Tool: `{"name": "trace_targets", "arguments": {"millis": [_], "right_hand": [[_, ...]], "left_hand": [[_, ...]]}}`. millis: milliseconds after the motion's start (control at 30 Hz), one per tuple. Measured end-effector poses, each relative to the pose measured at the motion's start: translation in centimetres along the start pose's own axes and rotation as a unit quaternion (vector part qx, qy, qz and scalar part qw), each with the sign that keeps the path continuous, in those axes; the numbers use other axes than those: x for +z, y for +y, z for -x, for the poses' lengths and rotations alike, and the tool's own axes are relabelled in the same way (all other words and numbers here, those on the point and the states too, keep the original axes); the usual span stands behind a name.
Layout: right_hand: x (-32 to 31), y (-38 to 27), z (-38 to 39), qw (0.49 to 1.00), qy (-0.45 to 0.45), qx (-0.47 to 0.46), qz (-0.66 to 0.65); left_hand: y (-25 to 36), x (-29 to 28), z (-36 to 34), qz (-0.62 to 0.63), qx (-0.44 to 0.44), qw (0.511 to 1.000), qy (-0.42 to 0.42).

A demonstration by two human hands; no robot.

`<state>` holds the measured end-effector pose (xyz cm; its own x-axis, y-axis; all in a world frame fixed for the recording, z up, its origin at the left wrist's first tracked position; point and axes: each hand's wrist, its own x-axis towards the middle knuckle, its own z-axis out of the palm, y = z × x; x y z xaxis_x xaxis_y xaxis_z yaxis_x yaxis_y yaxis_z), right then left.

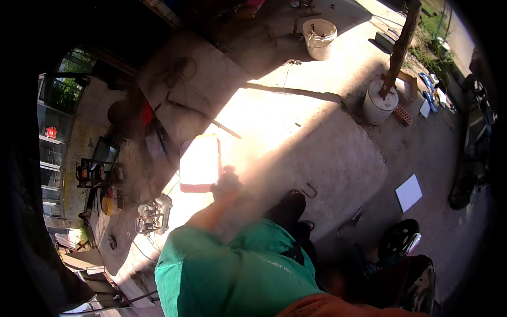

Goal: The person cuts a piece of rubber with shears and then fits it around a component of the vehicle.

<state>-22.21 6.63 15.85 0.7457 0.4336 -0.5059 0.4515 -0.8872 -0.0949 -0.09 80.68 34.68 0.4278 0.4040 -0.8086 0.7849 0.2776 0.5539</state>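
Note:
My left hand (226, 189) reaches out in hazy glare beside the near right corner of a white rectangular panel (198, 161), around a dark object (228, 175) that I cannot make out. Its fingers are blurred. My right arm (311, 306) crosses the bottom edge; I cannot make out its hand. My dark shoe (290, 202) is below a bent hook-shaped rod (311, 191). A silver compressor (154, 214) stands to the left on the sunlit concrete.
A white bucket (319, 42) stands at the back, and a wooden post (396, 58) rises from a white drum (377, 105) at the right. A long rod (222, 127) lies ahead. A white square board (407, 193) lies right. Assorted equipment (100, 174) crowds the left wall.

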Motion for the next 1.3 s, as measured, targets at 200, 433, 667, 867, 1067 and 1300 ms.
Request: {"name": "trace_targets", "arguments": {"millis": [200, 433, 667, 867, 1067, 1300], "right_hand": [[-18.7, 2.2, -7.0, 1.0, -0.004, -0.014, 0.003], [-31.9, 0.7, -16.8, 0.988, 0.049, -0.003, -0.144], [-34.4, 2.4, -34.8, 0.919, -0.184, 0.026, -0.349], [-42.9, -2.6, -42.0, 0.791, -0.143, 0.127, -0.581], [-46.1, 0.7, -52.2, 0.927, -0.173, -0.319, 0.096], [-54.4, 6.6, -67.9, 0.765, -0.16, -0.462, 0.42]], "left_hand": [[-11.0, -8.0, -1.4, 0.128, -0.1, 0.986, 0.049], [-20.3, -12.4, -3.2, 0.262, -0.172, 0.946, 0.085], [-7.6, -11.8, -2.0, 0.382, -0.07, 0.92, 0.059], [-4.3, -9.4, -5.9, 0.385, 0.13, 0.911, 0.078], [-9.0, -8.5, -5.0, 0.227, 0.285, 0.906, 0.213], [4.7, -3.4, 2.0, 0.64, 0.15, 0.718, 0.229]]}}
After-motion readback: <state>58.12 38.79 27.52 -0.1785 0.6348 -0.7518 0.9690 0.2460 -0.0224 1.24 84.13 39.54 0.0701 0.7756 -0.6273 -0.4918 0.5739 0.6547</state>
